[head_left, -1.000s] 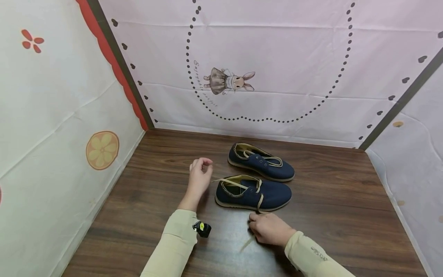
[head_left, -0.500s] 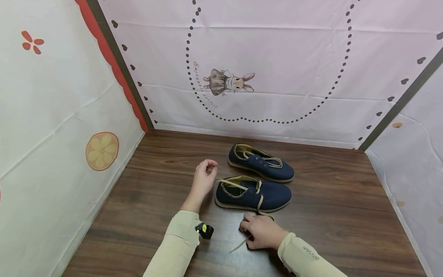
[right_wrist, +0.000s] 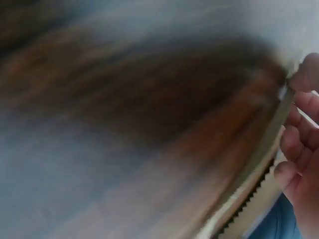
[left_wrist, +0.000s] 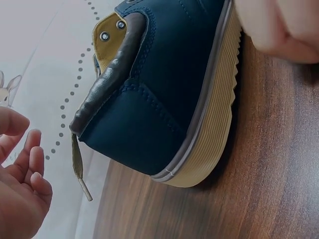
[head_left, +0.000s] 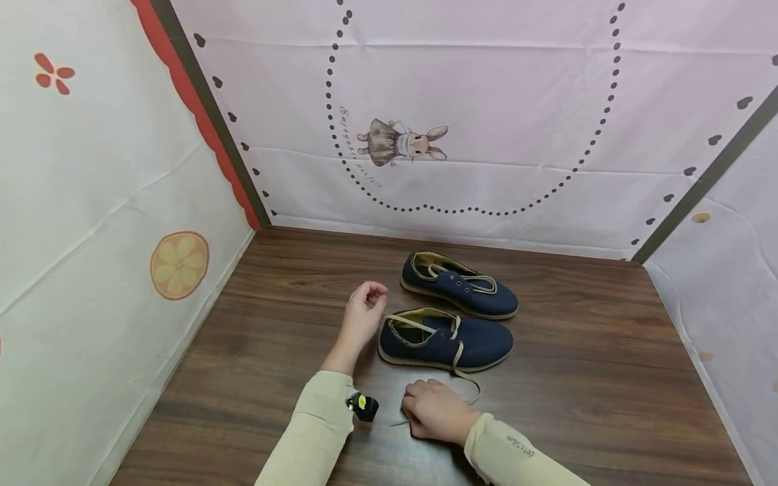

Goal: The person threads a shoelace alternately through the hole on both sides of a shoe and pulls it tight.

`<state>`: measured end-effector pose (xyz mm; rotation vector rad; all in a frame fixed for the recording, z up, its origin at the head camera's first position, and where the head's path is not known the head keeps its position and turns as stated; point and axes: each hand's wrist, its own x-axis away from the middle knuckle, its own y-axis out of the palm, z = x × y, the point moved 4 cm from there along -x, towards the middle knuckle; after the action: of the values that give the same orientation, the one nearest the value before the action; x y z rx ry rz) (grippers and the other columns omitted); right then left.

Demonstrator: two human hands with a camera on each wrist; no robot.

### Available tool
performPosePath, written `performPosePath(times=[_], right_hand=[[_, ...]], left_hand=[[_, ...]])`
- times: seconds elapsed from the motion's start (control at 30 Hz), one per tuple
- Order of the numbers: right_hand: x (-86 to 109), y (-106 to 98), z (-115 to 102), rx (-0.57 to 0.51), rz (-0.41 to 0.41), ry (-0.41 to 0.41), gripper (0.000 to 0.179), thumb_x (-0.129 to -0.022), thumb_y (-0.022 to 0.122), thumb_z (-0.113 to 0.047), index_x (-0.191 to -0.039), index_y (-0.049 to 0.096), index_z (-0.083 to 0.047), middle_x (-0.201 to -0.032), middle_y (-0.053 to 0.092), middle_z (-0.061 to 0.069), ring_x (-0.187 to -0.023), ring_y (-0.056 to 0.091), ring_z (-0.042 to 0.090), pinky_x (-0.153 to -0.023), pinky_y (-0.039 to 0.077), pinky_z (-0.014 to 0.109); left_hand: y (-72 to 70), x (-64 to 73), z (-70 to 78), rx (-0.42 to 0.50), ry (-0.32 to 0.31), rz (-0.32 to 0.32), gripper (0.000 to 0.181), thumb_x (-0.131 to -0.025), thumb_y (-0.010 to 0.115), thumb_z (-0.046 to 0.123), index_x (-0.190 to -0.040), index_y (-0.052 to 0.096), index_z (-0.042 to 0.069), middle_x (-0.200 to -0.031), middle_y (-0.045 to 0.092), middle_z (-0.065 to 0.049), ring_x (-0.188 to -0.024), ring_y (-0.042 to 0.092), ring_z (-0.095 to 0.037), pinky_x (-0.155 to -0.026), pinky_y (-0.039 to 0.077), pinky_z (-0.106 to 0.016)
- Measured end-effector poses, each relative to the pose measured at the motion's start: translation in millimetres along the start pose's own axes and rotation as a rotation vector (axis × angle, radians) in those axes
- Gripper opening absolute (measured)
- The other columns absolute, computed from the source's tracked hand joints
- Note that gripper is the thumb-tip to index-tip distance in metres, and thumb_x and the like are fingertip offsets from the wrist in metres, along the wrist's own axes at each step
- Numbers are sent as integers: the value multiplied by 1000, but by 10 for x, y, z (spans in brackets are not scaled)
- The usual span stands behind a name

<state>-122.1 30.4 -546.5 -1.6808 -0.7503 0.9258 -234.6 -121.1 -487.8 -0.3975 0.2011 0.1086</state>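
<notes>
A navy lace-up shoe (head_left: 486, 344) lies on the wooden table, toe to the right. My right hand (head_left: 439, 412), just in front of it, pinches a tan shoelace (right_wrist: 264, 144) between thumb and fingertips. The lace (head_left: 478, 389) curves from the shoe's side to that hand, and a short end sticks out left of the fingers. Behind the heel, my left hand (head_left: 366, 314) holds nothing, its fingers loosely bent. In the left wrist view, the other lace end (left_wrist: 77, 159) hangs free over the heel collar beside those fingers.
A matching navy shoe (head_left: 492, 305) lies behind, its lace looped on top. A printed cloth (head_left: 504, 121) rises along the table's back edge, with more cloth at both sides. A small black device (head_left: 365, 408) is strapped at the left sleeve.
My right hand has moved left and toward me, drawing the lace out longer from the shoe. The left hand has shifted slightly right, nearer the heel. Both shoes stay in place.
</notes>
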Motion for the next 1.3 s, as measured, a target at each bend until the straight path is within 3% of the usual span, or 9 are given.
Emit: performPosePath(times=[0.13,0.23,0.37,0.53,0.63,0.77,0.87,1.0,1.3], right_hand=[[-58,-303,242,-343,-31,183,18,-72,63,-9,-73,47,-19,-65,44,-13,-57,41,2,-53,35,17],[-97,-687,527,-558,34,346,18,-78,57,0,-81,49,-16,-67,50,-9,-57,47,4,-51,41,21],[-135,-1130,937,-572,137,488,16,-86,47,1,-92,54,-12,-72,53,-3,-57,46,10,-55,41,28],[-125,-1269,1352,-476,127,630,14,-95,46,-7,-99,59,-10,-74,53,2,-59,44,16,-58,39,32],[-121,-1219,1468,-424,85,628,10,-95,53,-11,-97,62,-9,-81,55,3,-68,47,17,-62,42,33],[-147,-1122,1486,-266,53,524,8,-90,60,-12,-93,68,-9,-88,62,1,-79,50,19,-75,43,39],[-160,-1058,1457,-145,46,448,6,-88,63,-11,-90,69,-12,-87,63,-1,-80,51,20,-78,42,41],[-160,-1010,1424,-85,37,415,5,-87,65,-11,-89,69,-14,-86,61,-1,-79,48,20,-73,41,38],[-211,-919,1409,-159,-53,398,9,-90,61,-11,-94,68,-14,-87,56,-2,-78,42,18,-71,38,35]], left_hand=[[-3,-3,-4,10,-1,-1,10,-87,58,0,-96,60,-1,-86,57,-10,-82,50,-25,-77,39,-34],[14,-8,4,17,-8,-23,11,-87,57,0,-98,60,-1,-87,58,-11,-83,51,-24,-76,41,-34],[104,5,32,-40,54,-59,11,-86,58,0,-97,62,-1,-87,59,-10,-84,52,-24,-77,42,-35],[362,68,151,-274,196,-143,9,-87,63,7,-94,68,9,-88,63,-2,-85,53,-19,-78,42,-35],[554,97,208,-415,250,-239,9,-87,65,16,-93,71,15,-89,66,3,-84,55,-16,-76,43,-33],[731,135,206,-603,275,-311,13,-87,66,26,-96,73,20,-91,69,7,-83,56,-14,-76,43,-31],[789,163,197,-709,293,-297,17,-84,68,33,-98,74,25,-89,69,11,-79,54,-13,-74,40,-31],[819,181,189,-745,305,-255,20,-81,69,39,-96,74,27,-84,68,13,-73,51,-11,-68,38,-29],[861,192,181,-779,266,-188,23,-82,64,47,-93,74,30,-87,69,15,-71,50,-10,-68,36,-27]])
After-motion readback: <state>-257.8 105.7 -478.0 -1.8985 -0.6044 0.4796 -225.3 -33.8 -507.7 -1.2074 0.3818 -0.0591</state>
